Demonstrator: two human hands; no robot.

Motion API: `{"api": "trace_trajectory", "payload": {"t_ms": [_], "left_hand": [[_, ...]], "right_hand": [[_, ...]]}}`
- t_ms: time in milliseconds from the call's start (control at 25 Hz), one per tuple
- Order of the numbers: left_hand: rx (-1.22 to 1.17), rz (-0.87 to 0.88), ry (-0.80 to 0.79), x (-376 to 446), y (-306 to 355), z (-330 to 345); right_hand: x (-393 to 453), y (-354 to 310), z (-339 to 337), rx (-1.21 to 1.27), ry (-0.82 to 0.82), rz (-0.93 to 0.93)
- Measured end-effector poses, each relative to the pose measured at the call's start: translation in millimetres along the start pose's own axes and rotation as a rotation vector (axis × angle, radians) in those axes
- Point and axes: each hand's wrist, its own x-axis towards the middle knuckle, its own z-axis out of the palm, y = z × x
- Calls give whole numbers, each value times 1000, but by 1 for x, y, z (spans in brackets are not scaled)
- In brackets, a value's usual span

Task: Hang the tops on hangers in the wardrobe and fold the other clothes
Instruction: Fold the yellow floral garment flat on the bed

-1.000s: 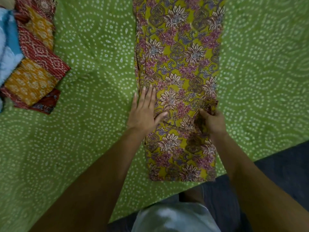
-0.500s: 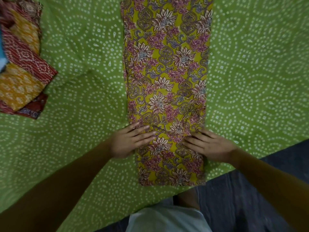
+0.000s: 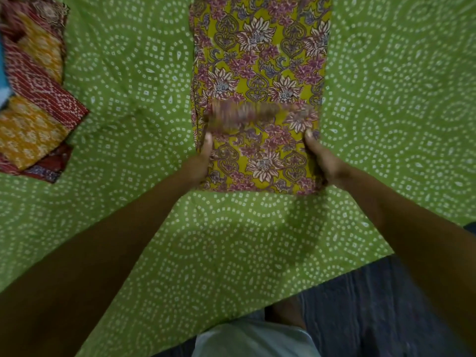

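The floral garment [image 3: 260, 73] lies lengthwise across the middle of the green dotted bedspread [image 3: 386, 99], its near end doubled over onto itself, the turned edge blurred. The left hand [image 3: 199, 161] has its grip closed on the fold's left side, the right hand [image 3: 322, 161] likewise pinches the right side. A stack of folded patchwork cloths [image 3: 33, 104] sits at the bedspread's left edge.

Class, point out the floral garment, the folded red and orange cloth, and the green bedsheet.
floral garment [image 3: 260, 73], head view, flat upper part.
folded red and orange cloth [image 3: 38, 104], head view, top layer.
green bedsheet [image 3: 231, 253], head view, bare near part.
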Motion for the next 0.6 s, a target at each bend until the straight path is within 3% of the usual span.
{"api": "trace_trajectory", "payload": {"t_ms": [120, 280, 440, 600], "left_hand": [[-171, 17, -70, 6, -5, 2], [21, 25, -88, -11, -33, -7], [48, 11, -198, -56, -74, -6], [-12, -69, 19, -51, -60, -7]], "right_hand": [[8, 3, 1, -45, 68, 23], [-25, 39, 2, -90, 316, -42], [-59, 77, 27, -123, 357, -24], [-51, 68, 30, -112, 462, -84]]}}
